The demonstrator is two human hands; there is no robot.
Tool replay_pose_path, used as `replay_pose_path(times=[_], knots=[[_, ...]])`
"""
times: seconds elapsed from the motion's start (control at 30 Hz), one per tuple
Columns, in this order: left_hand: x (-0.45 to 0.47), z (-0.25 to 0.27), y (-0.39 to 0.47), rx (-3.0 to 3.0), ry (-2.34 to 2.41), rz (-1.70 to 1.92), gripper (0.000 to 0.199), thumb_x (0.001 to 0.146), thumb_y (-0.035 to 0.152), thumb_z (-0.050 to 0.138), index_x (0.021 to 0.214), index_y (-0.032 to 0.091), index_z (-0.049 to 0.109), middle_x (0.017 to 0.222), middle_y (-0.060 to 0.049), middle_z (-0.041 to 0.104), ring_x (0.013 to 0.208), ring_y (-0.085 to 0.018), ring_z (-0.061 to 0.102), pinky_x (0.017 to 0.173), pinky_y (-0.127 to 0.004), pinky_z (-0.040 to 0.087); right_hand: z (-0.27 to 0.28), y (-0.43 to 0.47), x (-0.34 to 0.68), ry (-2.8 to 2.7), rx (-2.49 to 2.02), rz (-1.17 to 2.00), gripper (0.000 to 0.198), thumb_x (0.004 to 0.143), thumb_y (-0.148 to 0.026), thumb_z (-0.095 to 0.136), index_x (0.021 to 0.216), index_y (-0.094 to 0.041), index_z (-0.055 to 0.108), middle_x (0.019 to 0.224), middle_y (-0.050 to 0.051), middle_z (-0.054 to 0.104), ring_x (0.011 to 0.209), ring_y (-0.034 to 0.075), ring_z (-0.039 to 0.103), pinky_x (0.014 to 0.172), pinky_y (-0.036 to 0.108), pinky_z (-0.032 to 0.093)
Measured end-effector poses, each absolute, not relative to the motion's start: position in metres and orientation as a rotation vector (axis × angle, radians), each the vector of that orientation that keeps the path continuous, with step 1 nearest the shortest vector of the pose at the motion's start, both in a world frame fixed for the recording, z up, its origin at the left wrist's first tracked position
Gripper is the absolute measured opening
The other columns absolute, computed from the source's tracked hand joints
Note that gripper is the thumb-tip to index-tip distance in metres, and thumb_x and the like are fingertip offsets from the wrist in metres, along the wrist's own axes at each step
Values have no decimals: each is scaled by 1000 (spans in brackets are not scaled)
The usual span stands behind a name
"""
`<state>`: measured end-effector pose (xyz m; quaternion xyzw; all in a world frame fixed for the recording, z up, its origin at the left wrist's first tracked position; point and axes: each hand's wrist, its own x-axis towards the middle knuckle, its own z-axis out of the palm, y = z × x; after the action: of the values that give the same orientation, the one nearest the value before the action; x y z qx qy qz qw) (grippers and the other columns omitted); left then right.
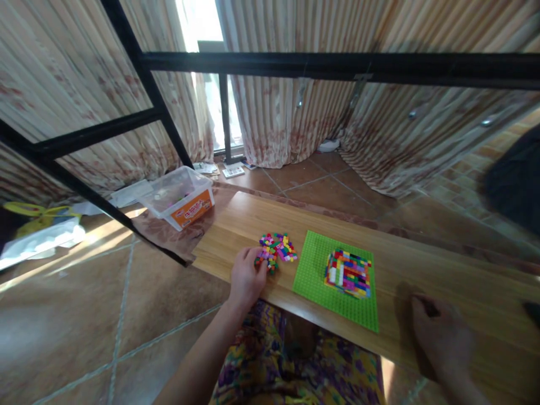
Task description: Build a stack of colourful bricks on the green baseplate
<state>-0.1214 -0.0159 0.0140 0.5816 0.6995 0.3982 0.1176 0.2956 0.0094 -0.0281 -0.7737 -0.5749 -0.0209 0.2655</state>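
My left hand [248,277] reaches into a loose pile of small colourful building bricks [282,247] on the wooden table. Its thumb and index finger are apart at the near left edge of the pile. To the right of the pile lies a green baseplate [309,267], bearing a low block built of multicoloured bricks [348,274] in several layers. My right hand [441,332] rests over the table right of the baseplate, with curled fingers. Whether anything is inside that hand is hidden.
The narrow wooden table [236,225] runs from left to right. A clear plastic tub [183,197] with an orange label stands beyond its left end. A black metal frame [270,63] crosses above, before striped curtains [287,124]. A dark object [517,174] is at far right.
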Motion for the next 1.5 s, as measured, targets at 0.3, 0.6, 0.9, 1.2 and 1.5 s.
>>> replay_pose_path(times=[0.3,0.6,0.9,1.2,1.5], knots=[[-118,0,-3,1872,2139,1003,21,87,18,55,102,16,68,101,-12,62,98,-26,55,91,-41,47,-26,10,293,-1532,-2149,-101,39,78,-47,44,86,-20,71,89,12,68,74,27,59,64,38,43],[-118,10,4,1827,2090,1098,16,87,16,52,93,18,66,98,-10,64,96,-25,56,91,-42,45,-28,10,295,-1543,-2139,-96,39,78,-48,43,85,-20,70,88,11,67,74,28,60,65,38,44],[-113,27,7,459,1173,1472,26,71,31,77,89,16,66,75,-1,65,66,-11,60,64,-23,47,-26,10,291,-1534,-2108,-86,38,78,-46,44,85,-19,71,88,13,68,73,27,59,64,38,43],[-108,41,0,276,902,1414,24,84,23,65,106,15,67,86,-4,68,71,-8,62,68,-20,51,-25,9,290,-1549,-2101,-104,40,80,-46,43,86,-18,71,87,13,68,75,28,60,64,38,43],[-101,40,1,345,934,1435,26,76,29,76,94,13,65,75,-2,63,59,-6,52,52,-16,41,-27,10,291,-1548,-2106,-99,38,79,-45,43,85,-19,70,88,12,68,76,27,60,66,37,43]])
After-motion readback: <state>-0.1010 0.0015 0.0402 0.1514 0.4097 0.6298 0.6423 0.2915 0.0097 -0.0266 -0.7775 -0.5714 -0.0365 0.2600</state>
